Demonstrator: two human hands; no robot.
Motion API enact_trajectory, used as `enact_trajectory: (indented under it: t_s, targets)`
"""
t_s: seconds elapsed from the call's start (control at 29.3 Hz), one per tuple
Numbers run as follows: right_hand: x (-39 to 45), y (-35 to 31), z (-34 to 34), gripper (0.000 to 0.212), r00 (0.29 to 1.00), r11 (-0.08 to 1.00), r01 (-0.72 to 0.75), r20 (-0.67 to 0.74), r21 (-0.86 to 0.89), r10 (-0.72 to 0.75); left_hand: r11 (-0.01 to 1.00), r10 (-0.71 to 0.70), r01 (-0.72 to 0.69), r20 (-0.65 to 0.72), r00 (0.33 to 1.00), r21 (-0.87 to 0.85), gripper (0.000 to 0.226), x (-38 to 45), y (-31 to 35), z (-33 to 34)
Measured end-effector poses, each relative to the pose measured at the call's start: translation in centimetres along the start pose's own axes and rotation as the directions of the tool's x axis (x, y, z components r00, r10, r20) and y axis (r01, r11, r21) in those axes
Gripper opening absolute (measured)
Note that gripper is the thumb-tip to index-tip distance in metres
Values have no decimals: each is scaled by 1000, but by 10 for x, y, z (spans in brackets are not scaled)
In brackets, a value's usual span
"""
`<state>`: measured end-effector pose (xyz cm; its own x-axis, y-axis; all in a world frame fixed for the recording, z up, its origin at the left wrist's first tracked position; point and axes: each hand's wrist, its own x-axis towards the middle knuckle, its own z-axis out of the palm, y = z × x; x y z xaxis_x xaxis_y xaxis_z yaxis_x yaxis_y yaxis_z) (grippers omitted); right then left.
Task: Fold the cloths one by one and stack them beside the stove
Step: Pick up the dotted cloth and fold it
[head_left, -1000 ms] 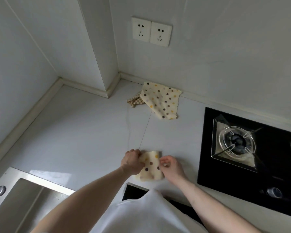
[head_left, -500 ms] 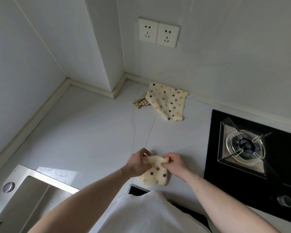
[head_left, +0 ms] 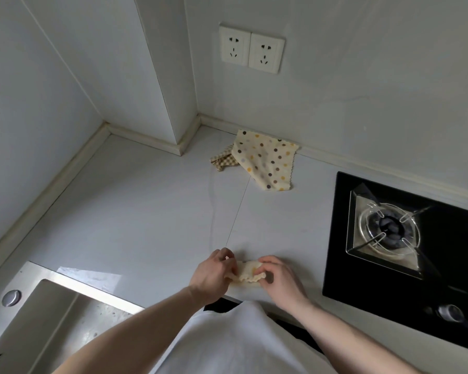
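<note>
A small cream dotted cloth (head_left: 246, 273) lies folded over on the white counter near its front edge, left of the black stove (head_left: 405, 255). My left hand (head_left: 213, 276) pinches its left end and my right hand (head_left: 277, 279) pinches its wavy top edge on the right. The fold hides most of the dots. Another cream dotted cloth (head_left: 265, 160) lies spread out by the back wall. It partly covers a brown checked cloth (head_left: 223, 161), of which only a corner shows.
A steel sink (head_left: 46, 319) sits at the lower left. The stove's burner (head_left: 388, 230) and a knob (head_left: 447, 313) are on the right. A wall column juts out at the back corner, with two sockets (head_left: 251, 51) above the counter.
Both hands have pulled the cloth's far edge toward me, folding it from a taller rectangle into a short strip. The view has shifted slightly.
</note>
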<state>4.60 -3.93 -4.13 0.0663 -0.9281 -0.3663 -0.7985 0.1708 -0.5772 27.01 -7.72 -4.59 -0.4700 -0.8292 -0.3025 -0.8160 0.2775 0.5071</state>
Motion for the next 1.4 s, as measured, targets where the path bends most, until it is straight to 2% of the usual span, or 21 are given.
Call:
enact_trajectory:
  t_s: [0.07, 0.21, 0.34, 0.41, 0.48, 0.51, 0.62, 0.72, 0.79, 0.82, 0.89, 0.96, 1.03, 1.16, 1.33, 1.4]
  targets:
    - [-7, 8, 4, 22, 999, 998, -16, 45, -54, 18, 999, 5, -7, 53, 999, 36, 32, -4, -2, 4]
    - [-16, 11, 5, 35, 995, 992, 6, 101, -129, 8, 997, -79, 81, 117, 990, -11, 43, -7, 3, 7]
    - [-20, 7, 1, 44, 990, 987, 1, 139, -161, 22, 977, -179, 190, 109, 978, -101, 21, 1, 17, -3]
    - [-20, 4, 3, 40, 991, 990, -21, 128, -139, 39, 969, -223, 233, 114, 968, -82, 12, 1, 17, -6]
    - [-22, 2, 6, 25, 992, 996, -68, 103, -64, 74, 960, -259, 268, 109, 960, -76, 19, -2, 16, -5]
    - [-24, 0, 6, 20, 991, 995, -101, 93, -5, 101, 959, -256, 265, 97, 962, -103, 24, -5, 16, -4]
    - [-34, -3, -1, 23, 984, 965, -178, 29, 194, 175, 968, -167, 170, 34, 985, -182, 32, -13, 22, -4]
    - [-49, -8, -12, 52, 981, 906, -175, -15, 386, 196, 975, -77, 68, -34, 996, -213, 27, -27, 28, -13]
    - [-57, -10, -18, 68, 989, 892, -137, 11, 431, 147, 963, -60, 47, -42, 997, -265, 23, -39, 34, -23]
    - [-60, -11, -21, 65, 992, 893, -124, 31, 433, 123, 952, -64, 51, -34, 997, -302, 21, -44, 37, -28]
    - [-64, -12, -30, 41, 993, 893, -113, 66, 435, 94, 909, -85, 78, -1, 996, -410, 15, -50, 48, -40]
    - [-71, -13, -40, 18, 996, 881, -93, 54, 463, 77, 825, -90, 108, 60, 994, -554, 11, -54, 63, -53]
    - [-80, -10, -51, 8, 997, 862, -71, 12, 503, 75, 782, -57, 94, 80, 995, -616, 7, -53, 81, -63]
    - [-107, 8, -77, 8, 989, 791, -71, -58, 608, 133, 765, -14, 46, 55, 998, -643, 8, -41, 120, -69]
    - [-157, 43, -111, 26, 966, 653, -39, -139, 756, 219, 742, 77, -12, 68, 995, -670, 20, -20, 188, -58]
    - [-182, 64, -123, 25, 952, 643, -24, -179, 766, 250, 779, 108, -37, 76, 991, -626, 29, -14, 218, -47]
